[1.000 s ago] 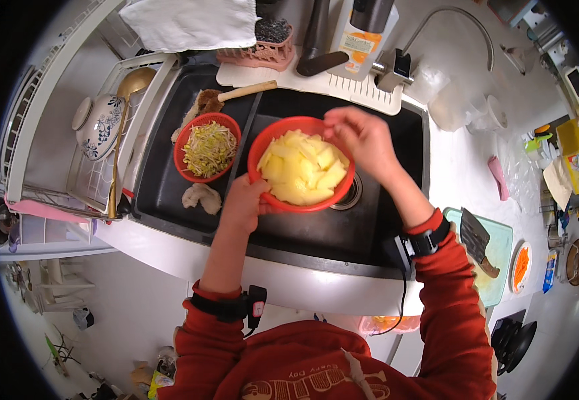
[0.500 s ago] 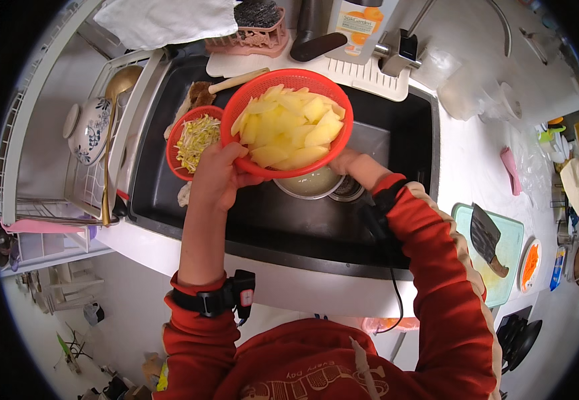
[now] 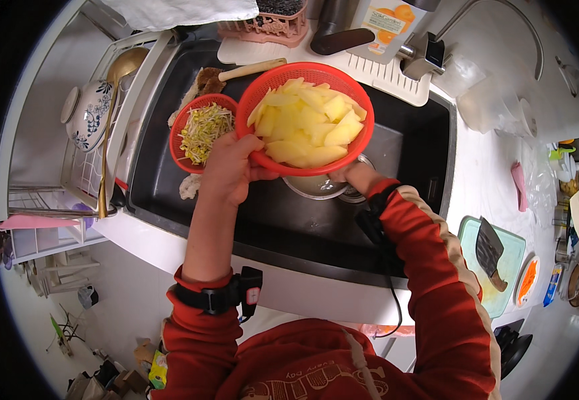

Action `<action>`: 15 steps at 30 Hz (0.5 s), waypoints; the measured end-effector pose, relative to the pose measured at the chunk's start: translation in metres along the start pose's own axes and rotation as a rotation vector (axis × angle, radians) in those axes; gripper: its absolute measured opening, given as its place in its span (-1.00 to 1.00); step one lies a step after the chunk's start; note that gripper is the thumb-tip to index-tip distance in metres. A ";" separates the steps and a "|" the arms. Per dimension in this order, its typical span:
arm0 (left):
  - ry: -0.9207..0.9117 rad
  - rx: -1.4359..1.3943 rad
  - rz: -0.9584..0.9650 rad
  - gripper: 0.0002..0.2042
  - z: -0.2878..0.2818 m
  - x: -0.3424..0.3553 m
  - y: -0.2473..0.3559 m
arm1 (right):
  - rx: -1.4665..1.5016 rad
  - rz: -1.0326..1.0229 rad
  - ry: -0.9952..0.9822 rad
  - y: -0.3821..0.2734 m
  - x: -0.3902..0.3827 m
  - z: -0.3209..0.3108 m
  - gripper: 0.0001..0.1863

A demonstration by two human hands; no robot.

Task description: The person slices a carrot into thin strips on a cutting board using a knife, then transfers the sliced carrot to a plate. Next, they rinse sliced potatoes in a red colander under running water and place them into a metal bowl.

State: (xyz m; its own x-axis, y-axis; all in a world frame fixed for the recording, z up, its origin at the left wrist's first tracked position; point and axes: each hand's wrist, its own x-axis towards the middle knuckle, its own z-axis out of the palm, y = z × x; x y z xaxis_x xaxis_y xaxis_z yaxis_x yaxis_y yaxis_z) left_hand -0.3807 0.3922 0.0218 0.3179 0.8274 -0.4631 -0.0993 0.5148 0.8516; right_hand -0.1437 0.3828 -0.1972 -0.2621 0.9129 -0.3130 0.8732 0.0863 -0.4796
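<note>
My left hand (image 3: 230,168) grips the near rim of a red plastic colander (image 3: 356,143) full of pale yellow potato slices (image 3: 306,127), lifted above the black sink (image 3: 415,148). Under the colander my right hand (image 3: 356,177) reaches down to a metal bowl (image 3: 312,189) in the sink; the colander hides its fingers. A smaller red colander of bean sprouts (image 3: 199,130) sits at the sink's left, just beyond my left hand.
A dish rack (image 3: 96,173) with a patterned lidded bowl (image 3: 88,113) and a gold ladle (image 3: 117,80) stands on the left. A tap (image 3: 489,17) arcs over the back right. At the right lie a green cutting board (image 3: 511,267) with a cleaver (image 3: 488,250).
The potato colander has been lifted off the metal bowl and raised toward me in my left hand. My right hand left its rim and went underneath to the bowl.
</note>
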 end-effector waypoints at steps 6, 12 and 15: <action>-0.017 -0.019 -0.002 -0.73 0.003 0.000 -0.002 | 0.070 -0.083 -0.041 -0.003 -0.017 -0.010 -0.69; -0.017 0.010 -0.024 -0.73 0.004 0.001 -0.004 | 0.147 -0.166 -0.057 -0.023 -0.021 -0.005 -0.66; -0.012 0.027 -0.029 -0.73 0.005 -0.001 -0.005 | 0.183 -0.203 -0.071 -0.030 -0.019 -0.006 -0.64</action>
State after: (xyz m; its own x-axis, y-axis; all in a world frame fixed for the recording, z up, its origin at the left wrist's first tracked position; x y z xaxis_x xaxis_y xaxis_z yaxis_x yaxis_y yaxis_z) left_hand -0.3763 0.3876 0.0197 0.3318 0.8092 -0.4849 -0.0642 0.5322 0.8442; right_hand -0.1624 0.3657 -0.1723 -0.4575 0.8535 -0.2492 0.7129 0.1846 -0.6766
